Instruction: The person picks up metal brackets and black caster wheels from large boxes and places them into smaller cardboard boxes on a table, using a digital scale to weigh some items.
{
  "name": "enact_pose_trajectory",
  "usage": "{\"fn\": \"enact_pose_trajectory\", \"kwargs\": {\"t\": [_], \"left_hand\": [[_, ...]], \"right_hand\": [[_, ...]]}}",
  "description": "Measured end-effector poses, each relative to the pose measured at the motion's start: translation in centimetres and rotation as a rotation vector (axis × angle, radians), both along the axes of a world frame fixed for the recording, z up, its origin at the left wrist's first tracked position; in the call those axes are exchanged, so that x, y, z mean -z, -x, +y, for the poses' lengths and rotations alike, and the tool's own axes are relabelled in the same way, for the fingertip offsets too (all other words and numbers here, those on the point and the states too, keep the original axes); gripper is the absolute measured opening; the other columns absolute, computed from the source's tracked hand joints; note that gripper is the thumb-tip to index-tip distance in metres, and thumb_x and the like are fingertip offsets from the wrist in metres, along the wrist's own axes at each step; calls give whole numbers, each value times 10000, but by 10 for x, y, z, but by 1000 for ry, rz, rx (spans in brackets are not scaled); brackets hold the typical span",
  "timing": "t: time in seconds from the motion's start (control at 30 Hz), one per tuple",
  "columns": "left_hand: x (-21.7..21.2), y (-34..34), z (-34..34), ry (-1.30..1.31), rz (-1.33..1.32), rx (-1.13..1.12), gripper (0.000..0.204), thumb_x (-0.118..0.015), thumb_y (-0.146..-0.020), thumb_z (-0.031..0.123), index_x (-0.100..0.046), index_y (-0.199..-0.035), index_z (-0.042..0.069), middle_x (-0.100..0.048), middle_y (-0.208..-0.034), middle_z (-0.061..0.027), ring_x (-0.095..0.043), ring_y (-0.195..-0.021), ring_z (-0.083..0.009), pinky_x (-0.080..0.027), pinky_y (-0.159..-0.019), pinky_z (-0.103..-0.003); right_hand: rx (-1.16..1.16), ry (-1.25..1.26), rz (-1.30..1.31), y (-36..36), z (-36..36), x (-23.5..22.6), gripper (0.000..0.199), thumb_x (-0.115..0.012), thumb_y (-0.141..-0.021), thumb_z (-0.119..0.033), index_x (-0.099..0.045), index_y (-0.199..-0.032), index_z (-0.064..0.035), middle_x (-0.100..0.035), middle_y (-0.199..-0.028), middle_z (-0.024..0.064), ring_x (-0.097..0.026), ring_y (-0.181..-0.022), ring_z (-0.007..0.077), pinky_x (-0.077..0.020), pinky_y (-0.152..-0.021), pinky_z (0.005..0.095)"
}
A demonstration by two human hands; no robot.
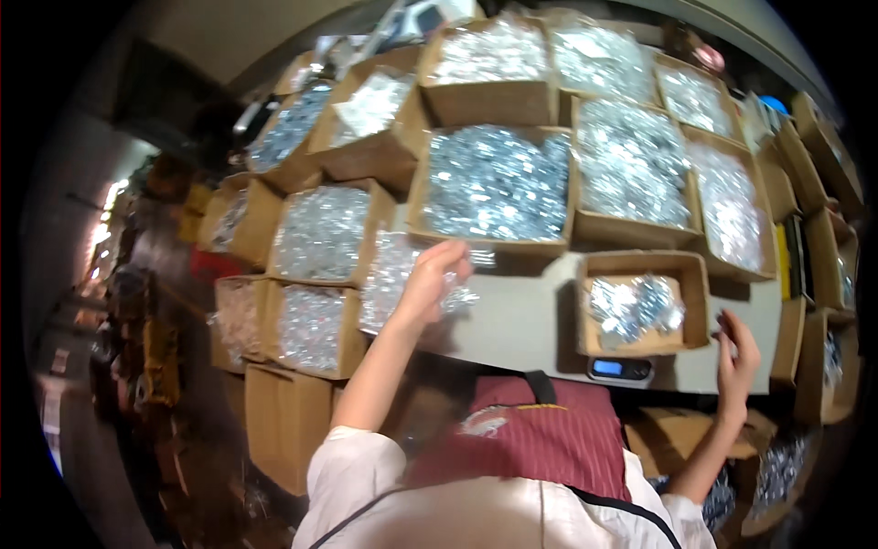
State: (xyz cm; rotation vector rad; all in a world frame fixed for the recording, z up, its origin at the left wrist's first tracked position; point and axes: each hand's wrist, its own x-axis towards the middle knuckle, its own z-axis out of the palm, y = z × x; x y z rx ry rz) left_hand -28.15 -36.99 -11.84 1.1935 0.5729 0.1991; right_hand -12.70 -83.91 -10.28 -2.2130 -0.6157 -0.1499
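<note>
My left hand is closed, its fingers curled over a clear plastic packet at the edge of a loose pile of clear packets. Blur hides the packet's contents. My right hand is open and holds nothing, its fingers a little apart, just right of a small cardboard box. In that box lie several shiny silvery packets. It rests on a digital scale with a lit blue display. Straight ahead stands a larger cardboard box full of silvery packets.
More open cardboard boxes of shiny packets crowd the far side, such as one box at the back right. Others stand at the left, including a box of clear packets. The pale tabletop shows before me. A dark red striped cloth covers my lap.
</note>
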Motion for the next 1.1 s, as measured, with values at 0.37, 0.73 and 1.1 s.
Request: {"fn": "enact_pose_trajectory", "kwargs": {"t": [0.37, 0.73, 1.1], "left_hand": [[13, -34, -59, -362, -1, 361, 279, -542, -981, 173, -561, -1212, 19, -643, -1128, -79, -638, -932, -142, -533, -694, -279], [51, 243, 199, -1366, 883, -545, 365, -743, -766, 219, -647, -1087, 74, -580, -1200, -149, -492, -1157, -365, -405, -988, -466], [18, 294, 277, -1197, 832, -69, 181, -646, -824, 180, -719, -918, 45, -685, -831, -197, -667, -810, -344, -520, -774, -437]], "right_hand": [[-5, 115, -113, 36, 14, -26, 388, -516, -833, 111, -599, -1198, 9, -641, -1129, 148, -642, -884, 209, -516, -791, 310], [-30, -249, 265, 29, 109, -25, 271, -471, -953, -20, -612, -1177, 40, -648, -1072, 85, -601, -868, 135, -491, -780, 270], [-1059, 10, 53, 125, 510, -116, 234, -569, -805, 129, -645, -1010, 46, -669, -977, 157, -679, -814, 248, -533, -717, 298]]}}
